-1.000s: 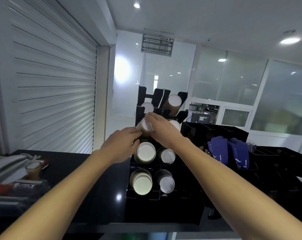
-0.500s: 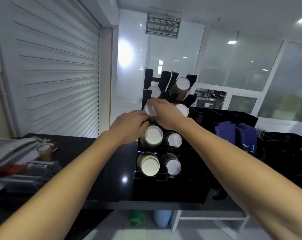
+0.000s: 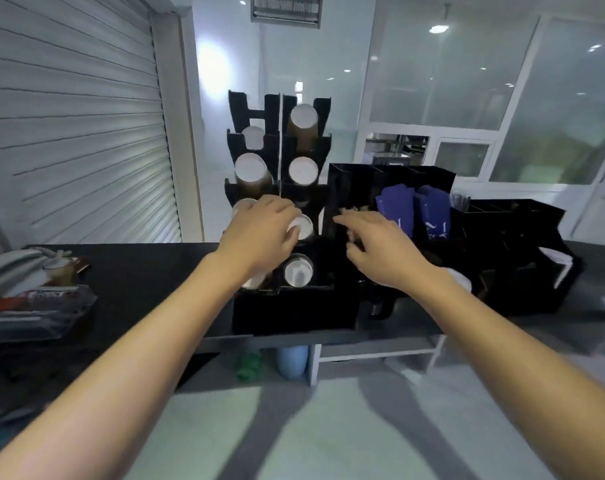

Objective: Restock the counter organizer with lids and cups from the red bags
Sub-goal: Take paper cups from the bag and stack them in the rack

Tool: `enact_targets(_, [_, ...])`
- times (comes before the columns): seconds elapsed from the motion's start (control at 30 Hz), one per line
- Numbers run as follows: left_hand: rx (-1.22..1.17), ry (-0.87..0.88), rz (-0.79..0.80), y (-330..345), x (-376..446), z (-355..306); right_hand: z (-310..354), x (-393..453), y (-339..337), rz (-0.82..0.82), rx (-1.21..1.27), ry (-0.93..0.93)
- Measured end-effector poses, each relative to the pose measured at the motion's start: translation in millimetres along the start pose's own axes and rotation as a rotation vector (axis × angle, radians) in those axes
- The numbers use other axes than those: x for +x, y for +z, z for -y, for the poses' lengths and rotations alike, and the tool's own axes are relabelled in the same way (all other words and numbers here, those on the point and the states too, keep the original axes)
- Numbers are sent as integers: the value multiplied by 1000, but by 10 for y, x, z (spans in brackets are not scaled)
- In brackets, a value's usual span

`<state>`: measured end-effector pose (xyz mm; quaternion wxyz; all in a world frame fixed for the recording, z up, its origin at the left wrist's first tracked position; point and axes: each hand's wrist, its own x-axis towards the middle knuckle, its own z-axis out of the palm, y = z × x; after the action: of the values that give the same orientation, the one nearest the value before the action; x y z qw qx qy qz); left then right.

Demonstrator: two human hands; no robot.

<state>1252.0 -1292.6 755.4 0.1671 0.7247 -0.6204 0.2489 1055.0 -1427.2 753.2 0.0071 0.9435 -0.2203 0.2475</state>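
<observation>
A black tiered cup organizer [image 3: 294, 317] stands on the dark counter [image 3: 148, 271]. Brown paper cup stacks with white ends fill its slots, among them a top-right stack [image 3: 302, 129], a left stack [image 3: 250, 168] and a bottom one [image 3: 297, 271]. My left hand [image 3: 259, 233] lies over the middle row with bent fingers, its fingertips at a white cup end [image 3: 302, 226]. Whether it grips that cup is hidden. My right hand [image 3: 380, 251] hovers to the right of the organizer, fingers loosely curled and holding nothing.
A second black organizer [image 3: 391, 174] to the right holds blue packets [image 3: 396, 206]. Further black trays [image 3: 522, 244] sit beyond it. Papers and a clear box [image 3: 34, 303] clutter the counter's left end. A blue container [image 3: 292, 358] stands under the counter. A roller shutter [image 3: 69, 116] lies behind.
Both hands have come down from the upper cup slot. My right hand has moved off to the right, away from the cups. My left hand now lies over the middle row.
</observation>
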Motion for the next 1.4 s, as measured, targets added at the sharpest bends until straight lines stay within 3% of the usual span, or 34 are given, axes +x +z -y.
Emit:
enact_targets(0.17, [-78,144,29,133,80,-1247,-688,-1049,-208,38,-22,140])
enact_targets(0.37, [-152,302,175,396,-37,-3052,-1385,-2774,-737,32,-64,349])
enact_targets(0.57, [-230,501,256,577,-212,-4727,-2030,-4593,-1138,157,-157,588])
enact_targets(0.77, [-362,622,343,612,-322,-6206,-2344,-5856,-1727,104,-144,800])
enact_targets(1.0, [-421,829,386,750,-497,-7574,-2627,-6980,-2084,-11,-172,998])
enact_targets(1.4, [-739,1034,542,1527,-484,-9343,-3454,-8253,-2314,62,-230,1381])
